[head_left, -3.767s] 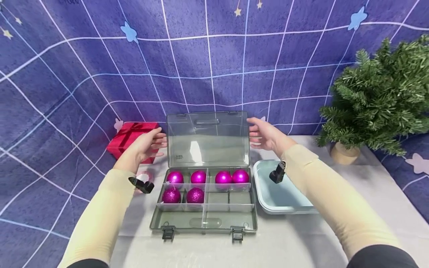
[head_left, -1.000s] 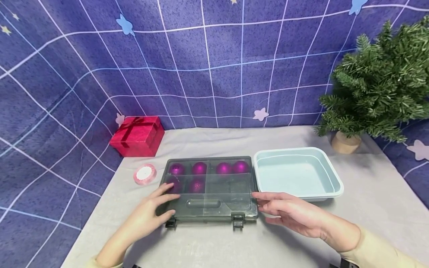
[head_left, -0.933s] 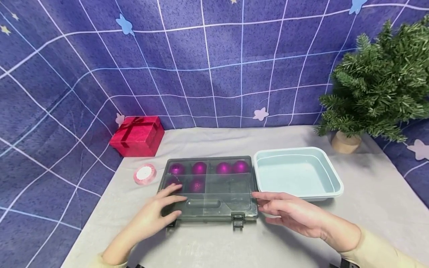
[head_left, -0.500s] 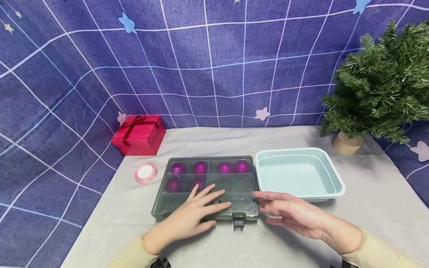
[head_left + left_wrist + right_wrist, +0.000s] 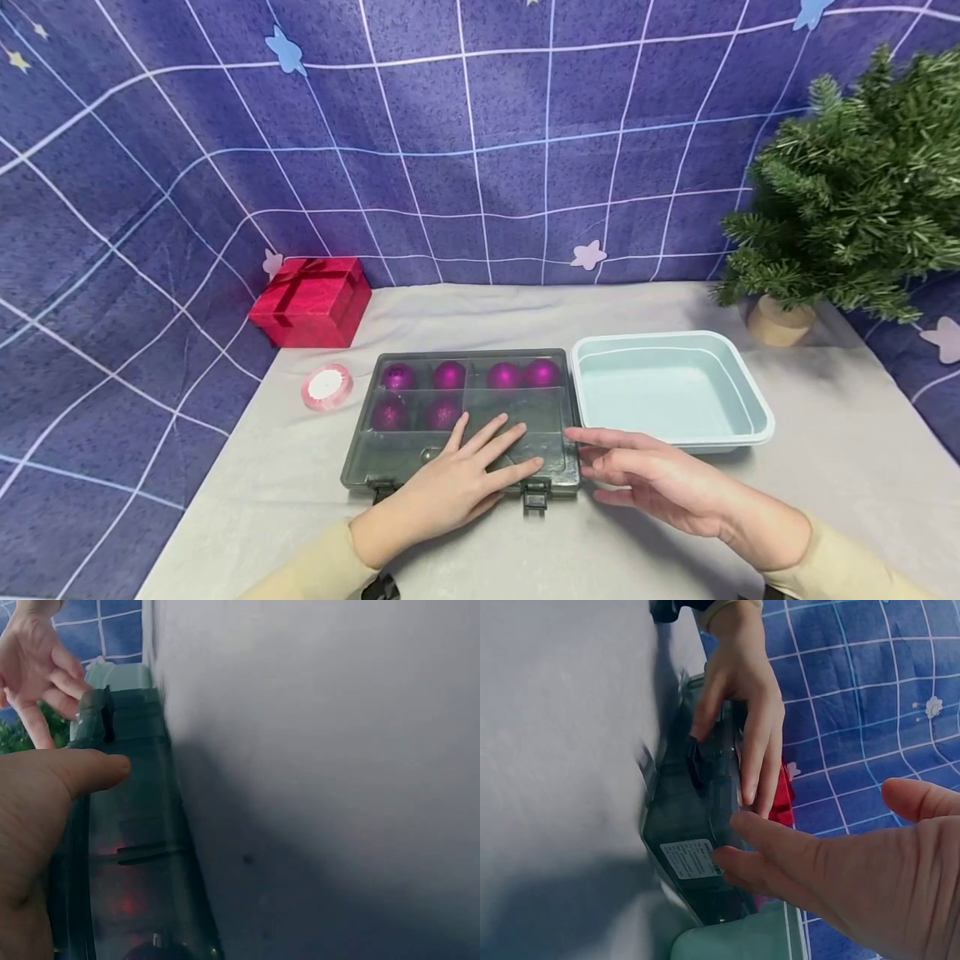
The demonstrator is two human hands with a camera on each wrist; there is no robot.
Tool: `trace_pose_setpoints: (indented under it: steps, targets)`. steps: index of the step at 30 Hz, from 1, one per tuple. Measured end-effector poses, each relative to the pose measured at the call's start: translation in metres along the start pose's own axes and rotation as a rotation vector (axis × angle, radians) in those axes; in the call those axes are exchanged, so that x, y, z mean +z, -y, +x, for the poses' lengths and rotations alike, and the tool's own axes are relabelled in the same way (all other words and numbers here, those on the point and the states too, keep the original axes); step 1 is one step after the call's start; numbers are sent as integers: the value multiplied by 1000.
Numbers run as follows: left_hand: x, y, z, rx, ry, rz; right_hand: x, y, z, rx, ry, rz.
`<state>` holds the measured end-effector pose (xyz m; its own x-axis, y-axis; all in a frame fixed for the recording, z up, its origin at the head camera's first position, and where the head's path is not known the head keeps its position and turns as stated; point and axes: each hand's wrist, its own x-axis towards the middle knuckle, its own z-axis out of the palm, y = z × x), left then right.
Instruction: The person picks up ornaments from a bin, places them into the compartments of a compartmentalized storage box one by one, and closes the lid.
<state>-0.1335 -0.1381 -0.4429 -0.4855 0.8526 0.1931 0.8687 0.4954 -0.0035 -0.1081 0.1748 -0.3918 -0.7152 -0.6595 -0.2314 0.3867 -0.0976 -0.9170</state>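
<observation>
A smoky-grey compartment box (image 5: 367, 458) lies on the table with its see-through lid lowered. Through the lid show several magenta balls (image 5: 450, 375), some shiny, some glittery, in the back and middle rows. My left hand (image 5: 453, 487) rests on the lid's front part, fingers spread, thumb near the front edge. Two dark latches (image 5: 536, 496) stick out from that edge, the left one partly behind my wrist. My right hand (image 5: 667, 479) holds its straight fingers at the box's right side, where a white label (image 5: 690, 859) shows in the right wrist view.
A pale blue tray (image 5: 753, 437) stands close against the box's right side. Behind on the left are a red gift box (image 5: 311, 304) and a pink ribbon roll (image 5: 327, 387). A small artificial fir tree (image 5: 840, 200) stands at the back right, before the blue cloth backdrop.
The lid, upright between both hands in the oldest frame, is now down. Over the last second my left hand slid rightward along the lid's front; my right hand stayed at the side.
</observation>
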Motion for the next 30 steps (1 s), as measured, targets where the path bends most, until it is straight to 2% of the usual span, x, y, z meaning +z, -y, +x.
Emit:
trace_pose_setpoints:
  steps: [10,15,21,24,30]
  targets:
    - [2,0,-1,10,-7,14,-5,-5,-5,10,-4,-15]
    - [1,0,-2,20,-23,20,-16,-10,-13,2,56,-45]
    - [0,-1,-5,18,-35,33,-19,-25,-11,76,170,-47]
    - [1,1,-5,10,-24,34,-18,-36,-5,130,224,14]
    - [4,3,-4,-3,12,26,-16,-58,9,237,313,252]
